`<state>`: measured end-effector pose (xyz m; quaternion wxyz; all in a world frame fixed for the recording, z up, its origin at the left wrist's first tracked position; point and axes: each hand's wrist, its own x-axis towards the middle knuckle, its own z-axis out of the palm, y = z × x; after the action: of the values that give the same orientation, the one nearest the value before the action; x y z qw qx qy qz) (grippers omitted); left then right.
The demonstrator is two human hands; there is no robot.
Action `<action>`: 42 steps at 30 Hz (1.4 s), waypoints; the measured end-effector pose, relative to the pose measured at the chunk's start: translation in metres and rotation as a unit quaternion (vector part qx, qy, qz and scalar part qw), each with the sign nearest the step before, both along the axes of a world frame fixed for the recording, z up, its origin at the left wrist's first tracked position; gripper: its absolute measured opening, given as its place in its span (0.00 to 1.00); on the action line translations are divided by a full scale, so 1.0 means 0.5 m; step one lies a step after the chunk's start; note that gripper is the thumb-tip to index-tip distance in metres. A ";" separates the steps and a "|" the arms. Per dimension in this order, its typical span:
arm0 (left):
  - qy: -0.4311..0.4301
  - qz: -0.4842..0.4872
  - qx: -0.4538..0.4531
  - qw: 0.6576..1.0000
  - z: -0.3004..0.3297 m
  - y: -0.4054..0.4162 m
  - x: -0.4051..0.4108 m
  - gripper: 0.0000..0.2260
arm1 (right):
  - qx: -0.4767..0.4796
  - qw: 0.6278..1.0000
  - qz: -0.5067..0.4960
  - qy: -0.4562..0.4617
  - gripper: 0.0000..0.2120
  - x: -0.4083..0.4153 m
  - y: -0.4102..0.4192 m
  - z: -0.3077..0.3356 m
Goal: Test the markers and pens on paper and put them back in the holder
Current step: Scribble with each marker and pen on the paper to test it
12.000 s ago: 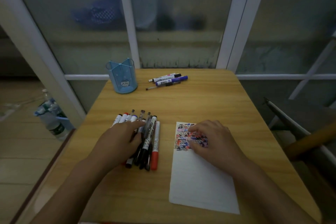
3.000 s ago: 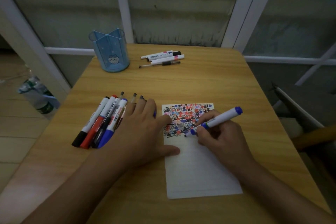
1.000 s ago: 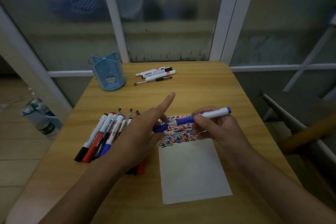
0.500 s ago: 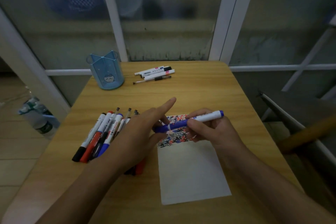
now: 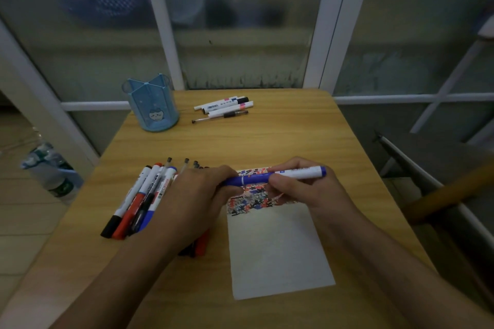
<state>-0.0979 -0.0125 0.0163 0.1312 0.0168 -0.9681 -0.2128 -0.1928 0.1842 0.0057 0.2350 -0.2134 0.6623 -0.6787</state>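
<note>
A blue and white marker point(image 5: 294, 172) lies level above the paper point(image 5: 278, 248), which carries colourful scribbles along its top edge. My right hand point(image 5: 304, 189) grips the white barrel. My left hand point(image 5: 197, 195) holds the blue cap end, fingers curled round it. A row of markers and pens point(image 5: 141, 200) lies on the table left of the paper, partly under my left hand. The blue pen holder point(image 5: 153, 104) stands at the far left of the table. A few more markers and a pen point(image 5: 224, 107) lie to its right.
The wooden table point(image 5: 267, 136) ends at a glass partition with white frames behind. A water bottle pack point(image 5: 50, 168) sits on the floor at left. A chair point(image 5: 441, 189) stands at the right.
My left hand's forefinger, earlier pointing out, has curled down onto the blue cap. The cap sits closed against the barrel. Both hands hold the marker a little lower over the scribbles.
</note>
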 end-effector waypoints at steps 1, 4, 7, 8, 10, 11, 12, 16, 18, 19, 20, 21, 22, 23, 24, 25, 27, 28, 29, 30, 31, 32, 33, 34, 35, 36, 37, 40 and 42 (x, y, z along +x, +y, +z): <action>0.002 0.001 -0.001 1.000 0.000 0.000 0.000 0.12 | -0.002 1.000 -0.001 -0.001 0.04 0.000 -0.001 0.001; 0.003 0.006 -0.003 1.000 0.002 0.004 -0.001 0.12 | -0.014 1.000 -0.007 -0.007 0.04 0.000 -0.004 0.002; 0.004 0.008 -0.005 1.000 0.001 0.007 -0.002 0.12 | -0.025 0.999 -0.011 -0.019 0.03 0.001 -0.009 -0.001; 0.000 0.008 -0.007 1.000 0.002 0.007 -0.002 0.12 | -0.026 0.999 -0.014 -0.018 0.03 0.002 -0.011 -0.004; -0.010 0.007 -0.014 1.000 0.006 0.006 -0.002 0.13 | -0.024 1.000 -0.016 -0.012 0.03 0.006 -0.015 -0.008; -0.012 0.004 -0.015 1.000 0.008 0.005 -0.001 0.13 | -0.023 1.000 -0.017 -0.010 0.03 0.007 -0.017 -0.008; -0.010 -0.001 -0.012 1.000 0.010 0.002 0.001 0.12 | -0.023 1.000 -0.018 -0.009 0.04 0.007 -0.019 -0.007; -0.023 -0.001 -0.033 0.999 0.019 -0.014 0.007 0.18 | -0.024 1.000 -0.008 0.009 0.05 0.002 -0.024 0.013; -0.012 -0.005 -0.031 0.999 0.020 -0.013 0.010 0.27 | -0.011 0.999 0.011 0.039 0.05 0.009 -0.035 0.019; -0.006 -0.009 -0.025 1.000 0.022 -0.009 0.014 0.28 | -0.004 0.998 0.017 0.052 0.05 0.016 -0.045 0.019; 0.002 -0.016 -0.024 1.000 0.023 -0.004 0.019 0.27 | -0.001 0.998 0.023 0.064 0.05 0.024 -0.055 0.019; 0.013 -0.019 -0.027 0.999 0.023 -0.001 0.023 0.26 | -0.003 0.997 0.027 0.075 0.04 0.031 -0.065 0.019; 0.027 -0.019 -0.030 0.999 0.027 0.000 0.029 0.25 | -0.010 0.996 0.032 0.083 0.03 0.037 -0.076 0.019; 0.041 -0.012 -0.026 0.999 0.031 -0.002 0.036 0.25 | -0.016 0.995 0.034 0.088 0.03 0.044 -0.086 0.019; 0.055 -0.003 -0.014 0.998 0.038 -0.007 0.046 0.25 | -0.016 0.995 0.034 0.093 0.04 0.052 -0.096 0.019; 0.071 0.007 0.003 0.997 0.045 -0.014 0.058 0.25 | -0.011 0.995 0.032 0.098 0.06 0.060 -0.105 0.019; 0.110 0.043 0.036 0.992 0.060 -0.037 0.089 0.23 | 0.009 0.992 0.033 0.124 0.06 0.080 -0.123 0.012; 0.131 0.070 0.047 0.988 0.064 -0.055 0.106 0.23 | 0.026 0.988 0.036 0.149 0.05 0.091 -0.132 0.009; 0.147 0.100 0.056 0.982 0.067 -0.076 0.124 0.22 | 0.047 0.982 0.040 0.180 0.05 0.100 -0.142 0.007; 0.157 0.131 0.065 0.977 0.066 -0.100 0.144 0.19 | 0.070 0.973 0.046 0.214 0.06 0.110 -0.154 0.009; 0.162 0.160 0.074 0.971 0.062 -0.127 0.165 0.17 | 0.092 0.963 0.051 0.247 0.08 0.120 -0.167 0.015; 0.162 0.189 0.081 0.965 0.057 -0.157 0.188 0.14 | 0.109 0.953 0.056 0.278 0.09 0.129 -0.184 0.023; 0.159 0.218 0.083 0.959 0.050 -0.186 0.213 0.11 | 0.117 0.944 0.060 0.304 0.10 0.140 -0.204 0.032; 0.153 0.248 0.084 0.953 0.043 -0.214 0.240 0.09 | 0.118 0.936 0.065 0.325 0.11 0.153 -0.226 0.040; 0.148 0.278 0.088 0.945 0.036 -0.240 0.268 0.06 | 0.116 0.931 0.072 0.340 0.11 0.168 -0.249 0.047; 0.145 0.306 0.095 0.936 0.029 -0.263 0.293 0.04 | 0.112 0.927 0.079 0.348 0.11 0.183 -0.274 0.052; 0.140 0.330 0.103 0.928 0.021 -0.285 0.315 0.02 | 0.109 0.925 0.086 0.354 0.11 0.198 -0.300 0.056; 0.110 0.378 0.117 0.912 -0.014 -0.352 0.360 0.02 | 0.106 0.912 0.102 0.382 0.09 0.242 -0.375 0.059; 0.096 0.401 0.107 0.905 -0.047 -0.401 0.376 0.02 | 0.110 0.907 0.110 0.391 0.09 0.263 -0.417 0.053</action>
<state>0.0901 -0.2130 -0.0072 0.2954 0.3971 -0.8337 -0.2451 -0.0612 -0.0244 0.0322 0.0521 -0.5063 0.7437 -0.4334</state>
